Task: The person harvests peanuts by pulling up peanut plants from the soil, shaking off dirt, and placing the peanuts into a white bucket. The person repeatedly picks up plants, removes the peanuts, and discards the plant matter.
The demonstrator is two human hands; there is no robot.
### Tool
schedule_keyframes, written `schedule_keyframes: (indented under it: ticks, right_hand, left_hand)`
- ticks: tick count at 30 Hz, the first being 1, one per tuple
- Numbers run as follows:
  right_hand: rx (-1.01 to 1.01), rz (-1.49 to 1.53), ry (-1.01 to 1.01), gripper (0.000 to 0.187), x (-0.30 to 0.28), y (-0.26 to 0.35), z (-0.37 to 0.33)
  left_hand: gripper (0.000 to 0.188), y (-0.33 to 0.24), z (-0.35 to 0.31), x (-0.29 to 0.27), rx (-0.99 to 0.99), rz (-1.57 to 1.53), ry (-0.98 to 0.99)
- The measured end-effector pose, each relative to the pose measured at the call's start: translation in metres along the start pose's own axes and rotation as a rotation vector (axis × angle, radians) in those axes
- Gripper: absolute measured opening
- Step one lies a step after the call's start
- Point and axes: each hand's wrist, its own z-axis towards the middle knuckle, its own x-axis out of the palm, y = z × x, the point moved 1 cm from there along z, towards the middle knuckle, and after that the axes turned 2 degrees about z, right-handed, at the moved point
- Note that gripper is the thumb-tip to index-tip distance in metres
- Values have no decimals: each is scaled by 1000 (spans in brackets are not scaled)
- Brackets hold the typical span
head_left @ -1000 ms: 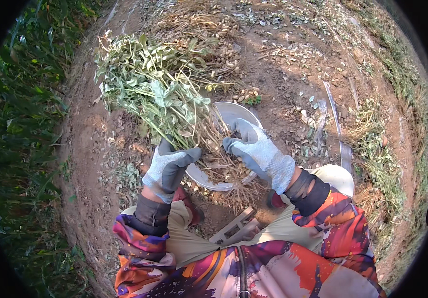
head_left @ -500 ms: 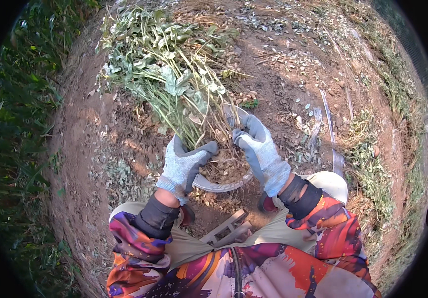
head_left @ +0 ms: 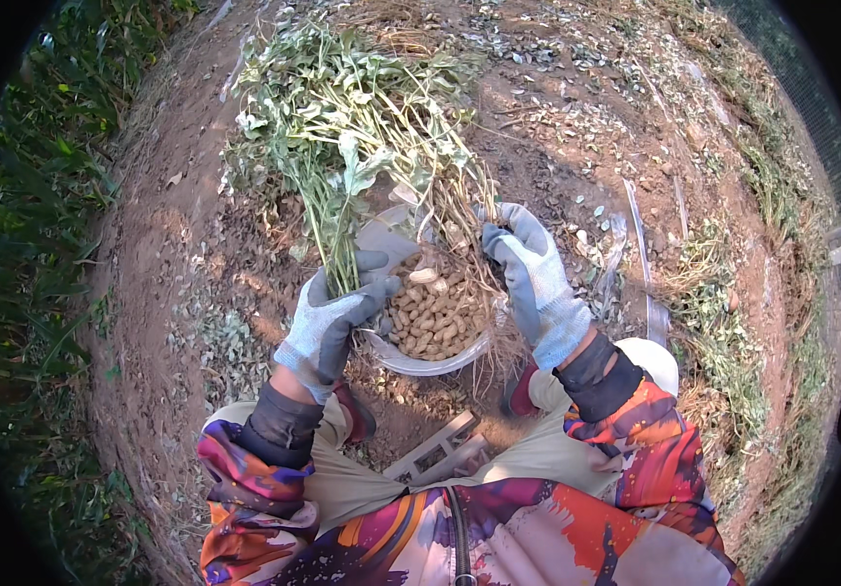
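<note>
Peanuts in their shells (head_left: 438, 322) fill a pale round basin (head_left: 420, 367) in front of my feet. My left hand (head_left: 335, 311), in a grey and white glove, is closed round a bunch of green peanut stems (head_left: 334, 234) at the basin's left rim. On the right side my gloved right hand (head_left: 533, 272) grips brown, rooty peanut stems (head_left: 459, 200) above the basin's edge, with thin roots hanging below it. Leafy tops (head_left: 318, 88) of these plants spread away over the soil.
Tall green plants (head_left: 35, 234) line the left side. Clear plastic strips (head_left: 641, 239) lie on the soil to the right, near dry plant litter (head_left: 728, 322). A slatted plastic piece (head_left: 438, 451) sits between my shoes (head_left: 354, 415).
My hands have moved apart, the left one down and left, the right one slightly right. The stems have parted between them, and the peanuts in the basin now show.
</note>
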Motion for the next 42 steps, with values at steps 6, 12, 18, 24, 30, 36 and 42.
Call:
schedule_keyframes:
  ticks: [6, 12, 18, 24, 30, 36, 42]
  right_hand:
    - [27, 50, 45, 22, 14, -3, -4]
    - [-23, -53, -24, 21, 24, -3, 0]
    - [-120, -87, -136, 12, 15, -2, 12]
    - [-25, 13, -239, 8, 3, 2, 12]
    - [-140, -32, -211, 10, 13, 13, 1]
    - [-182, -262, -196, 19, 5, 14, -1]
    - [-47, 45, -305, 10, -4, 4, 7]
  left_hand:
    - [40, 11, 13, 13, 43, 74, -38]
    - [27, 23, 24, 17, 78, 114, -65]
    - [17, 0, 11, 32, -68, -70, -58]
    - [22, -3, 10, 36, -207, -73, -57]
    - [19, 13, 25, 21, -283, -246, -251]
    - [15, 16, 28, 20, -236, -32, -287]
    - [19, 12, 19, 16, -354, -128, -112]
